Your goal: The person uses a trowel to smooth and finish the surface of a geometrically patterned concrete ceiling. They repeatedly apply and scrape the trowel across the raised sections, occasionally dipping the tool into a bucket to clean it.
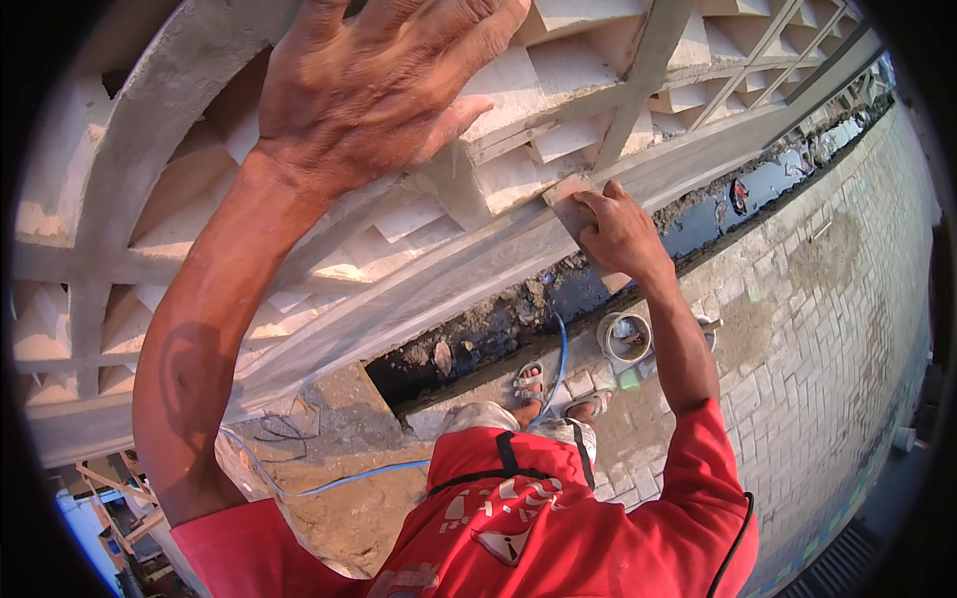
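Note:
My left hand [374, 90] is raised high over a pale concrete breeze-block wall [498, 189] with angular recesses. Its fingers are stretched out and the tips run past the top edge; whether the palm rests on the wall I cannot tell. Lower and to the right, my right hand [626, 234] is closed around a flat rectangular plastering float [571, 207]. The float's far end meets the smooth ledge [508, 249] along the wall's foot, and its near end shows below my fingers. Its handle is hidden by my hand.
Below the ledge runs a drainage ditch [688, 227] with dark water and rubble. A round bucket [625, 337] stands near my sandalled feet on the block paving [778, 369]. A blue hose [374, 468] crosses the ground. Wooden scraps [115, 498] lie at lower left.

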`<state>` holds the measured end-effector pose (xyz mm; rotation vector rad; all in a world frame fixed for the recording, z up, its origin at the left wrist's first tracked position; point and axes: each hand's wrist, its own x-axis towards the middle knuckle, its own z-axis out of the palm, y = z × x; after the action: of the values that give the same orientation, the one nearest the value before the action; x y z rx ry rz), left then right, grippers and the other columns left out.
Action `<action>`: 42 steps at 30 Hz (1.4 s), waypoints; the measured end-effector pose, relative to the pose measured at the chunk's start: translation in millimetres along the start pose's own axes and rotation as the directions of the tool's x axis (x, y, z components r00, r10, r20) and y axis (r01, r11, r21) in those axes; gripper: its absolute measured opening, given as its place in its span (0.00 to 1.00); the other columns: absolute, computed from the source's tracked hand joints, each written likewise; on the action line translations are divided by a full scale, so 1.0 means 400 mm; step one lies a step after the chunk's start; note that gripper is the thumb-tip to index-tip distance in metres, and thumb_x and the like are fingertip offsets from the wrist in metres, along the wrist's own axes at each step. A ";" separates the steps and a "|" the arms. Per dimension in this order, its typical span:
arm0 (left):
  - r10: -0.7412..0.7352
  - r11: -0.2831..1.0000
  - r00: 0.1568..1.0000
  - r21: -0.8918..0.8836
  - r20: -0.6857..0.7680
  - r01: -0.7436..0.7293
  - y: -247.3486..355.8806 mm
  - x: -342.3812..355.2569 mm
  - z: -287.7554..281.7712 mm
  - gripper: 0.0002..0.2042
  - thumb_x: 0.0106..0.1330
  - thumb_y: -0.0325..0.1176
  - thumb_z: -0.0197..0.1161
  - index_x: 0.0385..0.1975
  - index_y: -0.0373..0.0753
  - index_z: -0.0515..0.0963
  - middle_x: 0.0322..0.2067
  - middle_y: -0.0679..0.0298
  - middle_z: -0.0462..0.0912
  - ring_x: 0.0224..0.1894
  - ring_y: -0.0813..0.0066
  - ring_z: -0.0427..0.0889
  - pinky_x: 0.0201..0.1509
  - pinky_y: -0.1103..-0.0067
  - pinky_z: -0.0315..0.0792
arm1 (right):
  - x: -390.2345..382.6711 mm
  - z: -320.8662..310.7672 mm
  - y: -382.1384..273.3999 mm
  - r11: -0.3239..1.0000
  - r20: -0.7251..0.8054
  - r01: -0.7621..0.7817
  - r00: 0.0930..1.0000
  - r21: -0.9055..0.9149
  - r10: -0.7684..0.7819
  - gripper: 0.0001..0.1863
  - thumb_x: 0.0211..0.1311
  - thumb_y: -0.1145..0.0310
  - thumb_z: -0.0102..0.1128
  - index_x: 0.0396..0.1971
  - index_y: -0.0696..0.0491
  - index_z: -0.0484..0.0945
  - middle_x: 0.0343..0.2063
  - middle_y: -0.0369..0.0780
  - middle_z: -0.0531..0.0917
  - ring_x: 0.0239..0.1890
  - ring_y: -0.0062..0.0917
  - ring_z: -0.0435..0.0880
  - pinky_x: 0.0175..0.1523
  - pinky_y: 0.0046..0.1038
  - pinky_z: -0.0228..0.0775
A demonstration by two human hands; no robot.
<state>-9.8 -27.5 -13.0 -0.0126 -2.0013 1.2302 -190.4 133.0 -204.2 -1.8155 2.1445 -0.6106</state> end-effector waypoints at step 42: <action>-0.038 0.999 0.994 0.015 0.107 0.037 0.003 0.012 -0.022 0.11 0.53 0.46 0.56 0.27 0.49 0.80 0.57 0.71 0.68 0.65 0.58 0.57 0.70 0.57 0.38 | -0.028 0.183 0.122 -0.504 0.142 -0.063 0.983 0.861 0.119 0.27 0.48 0.75 0.46 0.54 0.59 0.65 0.38 0.41 0.77 0.34 0.24 0.79 0.37 0.23 0.75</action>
<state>-8.2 -18.3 -8.7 0.0989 -2.0759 1.2432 -197.2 139.8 -292.3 -0.2899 0.5667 -1.7071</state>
